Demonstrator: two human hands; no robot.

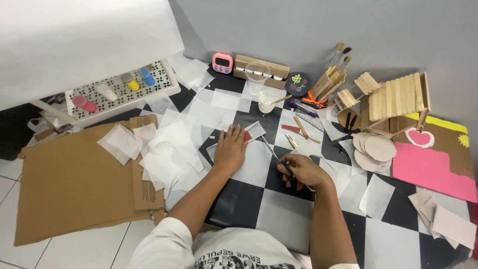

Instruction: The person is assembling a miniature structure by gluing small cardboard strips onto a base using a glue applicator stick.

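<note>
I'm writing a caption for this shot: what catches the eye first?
The checkered mat strewn with white paper squares. At its centre the left hand lies flat on a paper piece, while the right hand holds a thin tool. At far right stands a stick house.

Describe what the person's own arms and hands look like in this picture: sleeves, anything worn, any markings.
Both forearms are bare from the elbow down. The left hand and right hand wear no gloves, and no rings, watch or bracelet can be made out. A short white sleeve covers the left upper arm; it belongs to a white shirt with dark print on the chest.
</note>
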